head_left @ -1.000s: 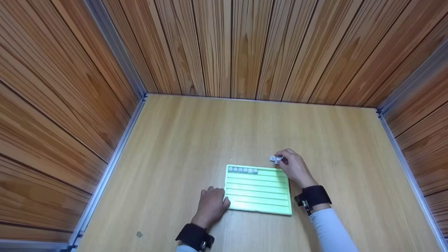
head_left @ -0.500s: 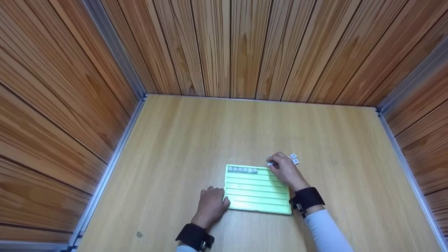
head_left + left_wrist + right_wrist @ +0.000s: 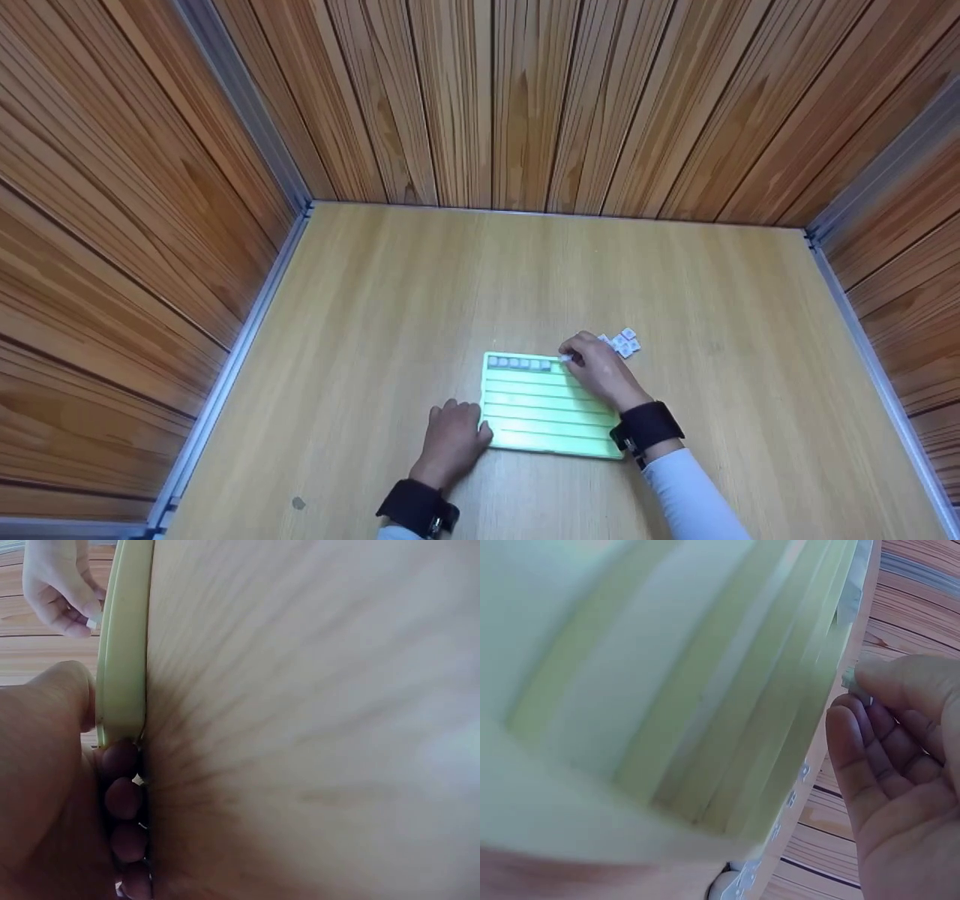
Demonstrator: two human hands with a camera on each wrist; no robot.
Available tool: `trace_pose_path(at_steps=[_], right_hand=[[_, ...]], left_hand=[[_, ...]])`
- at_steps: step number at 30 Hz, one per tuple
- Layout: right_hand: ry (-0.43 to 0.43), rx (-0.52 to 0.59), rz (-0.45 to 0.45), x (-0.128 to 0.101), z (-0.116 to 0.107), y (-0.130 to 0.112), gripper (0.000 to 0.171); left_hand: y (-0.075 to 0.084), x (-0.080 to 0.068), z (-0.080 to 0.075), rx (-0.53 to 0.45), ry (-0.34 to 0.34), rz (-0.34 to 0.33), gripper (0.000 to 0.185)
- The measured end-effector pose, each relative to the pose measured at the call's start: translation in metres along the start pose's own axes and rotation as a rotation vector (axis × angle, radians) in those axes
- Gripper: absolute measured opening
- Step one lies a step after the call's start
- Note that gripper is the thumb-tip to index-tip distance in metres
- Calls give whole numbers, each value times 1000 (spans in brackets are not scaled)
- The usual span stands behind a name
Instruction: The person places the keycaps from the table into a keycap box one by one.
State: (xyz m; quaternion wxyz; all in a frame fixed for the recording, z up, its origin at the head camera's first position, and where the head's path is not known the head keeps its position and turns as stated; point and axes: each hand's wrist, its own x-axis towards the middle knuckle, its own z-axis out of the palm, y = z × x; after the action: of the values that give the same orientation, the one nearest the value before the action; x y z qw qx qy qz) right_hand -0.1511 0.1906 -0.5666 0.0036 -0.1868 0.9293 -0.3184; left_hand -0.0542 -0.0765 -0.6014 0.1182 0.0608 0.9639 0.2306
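Note:
A light green tray (image 3: pixel 551 412) with several long parallel grooves lies flat on the table. Side by side at the left of its far groove sit several small whitish square blocks (image 3: pixel 517 364). My left hand (image 3: pixel 454 439) grips the tray's left edge, thumb over the rim and fingers bunched at the side. At the far edge, my right hand (image 3: pixel 598 371) pinches one small pale block (image 3: pixel 859 685) between thumb and fingertips, just right of the row. Loose white blocks (image 3: pixel 625 343) lie beyond the tray, partly hidden behind that hand; marks show on their faces.
The wooden table (image 3: pixel 420 300) is bounded by plank walls (image 3: pixel 525 105) at the back and both sides, with grey metal strips (image 3: pixel 247 330) along the side edges. A small dark spot (image 3: pixel 298 502) marks the tabletop at the front left.
My right hand has moved left and nearer from the loose blocks to the tray's far groove, carrying a block; more loose blocks show behind it. My left hand has stayed put.

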Motion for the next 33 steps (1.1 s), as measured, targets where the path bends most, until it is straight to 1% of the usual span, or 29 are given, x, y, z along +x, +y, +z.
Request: trace_pose_path(at_steps=[6,13,20,24,27,30,33], right_hand=[[-24,10,15,0,4,-4,11],[-37,-19,-18,0,7,-6,13],[-67,-24,6,1,8,-9,13],[-54,-39,-39,3,11,-9,13],[-39,-50,-79,3,13,-7,13],[-42,-66,-88,3,13,-6,15],[-57,-76,-79,2,13,-6,16]], left_hand=[[-1,0,0,-3,-6,3,22],[-1,1,0,-17,-19,-9,22],[-1,1,0,-15,-5,-3,22],[-2,-2,1,15,52,45,22],[-2,-4,1,31,82,70,22],[-2,-4,1,25,76,68,22],[-3,-5,1,27,86,76,23]])
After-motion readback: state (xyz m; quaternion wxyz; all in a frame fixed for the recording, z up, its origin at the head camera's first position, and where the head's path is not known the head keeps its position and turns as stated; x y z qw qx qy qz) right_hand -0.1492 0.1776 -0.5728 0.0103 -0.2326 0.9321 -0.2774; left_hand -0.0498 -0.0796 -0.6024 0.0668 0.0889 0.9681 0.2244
